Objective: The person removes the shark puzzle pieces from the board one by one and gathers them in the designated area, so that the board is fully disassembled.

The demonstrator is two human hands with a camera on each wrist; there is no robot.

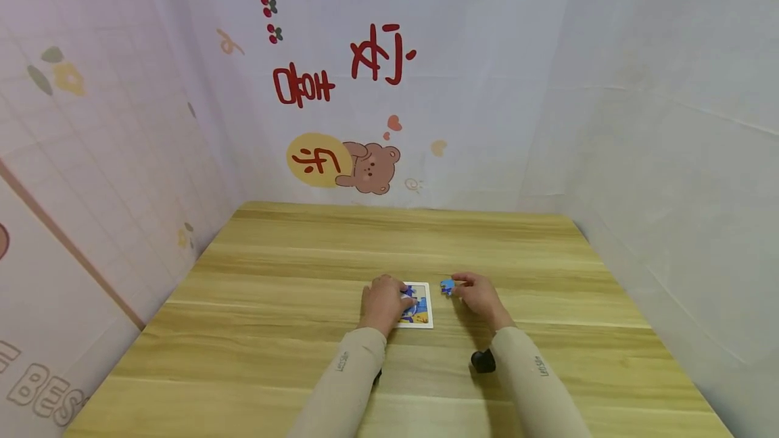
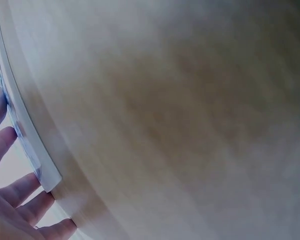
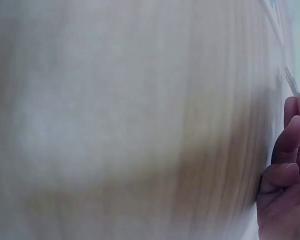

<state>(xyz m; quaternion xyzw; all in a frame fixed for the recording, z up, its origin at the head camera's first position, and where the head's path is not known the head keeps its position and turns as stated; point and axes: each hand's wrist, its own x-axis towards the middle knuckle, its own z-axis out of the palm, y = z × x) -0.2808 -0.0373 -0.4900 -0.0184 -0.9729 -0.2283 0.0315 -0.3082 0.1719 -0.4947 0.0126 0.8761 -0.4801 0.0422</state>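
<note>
A small jigsaw puzzle board (image 1: 430,316) with a white border and a blue and yellow picture lies on the table. My left hand (image 1: 383,303) covers its left side, with the thumb on the picture. In the left wrist view, spread fingers (image 2: 25,189) touch the board's border (image 2: 37,145) and corner. To the right of the board, my right hand (image 1: 479,297) pinches a blue puzzle piece (image 1: 447,285) between thumb and fingers. The right wrist view shows that piece (image 3: 291,81) edge-on at the fingertips, apart from the board.
The wood-grain table (image 1: 274,276) stretches out around both hands. White printed cloth (image 1: 475,86) hangs behind it and along both sides. A black object (image 1: 483,361) shows at the right wrist, partly behind the sleeve.
</note>
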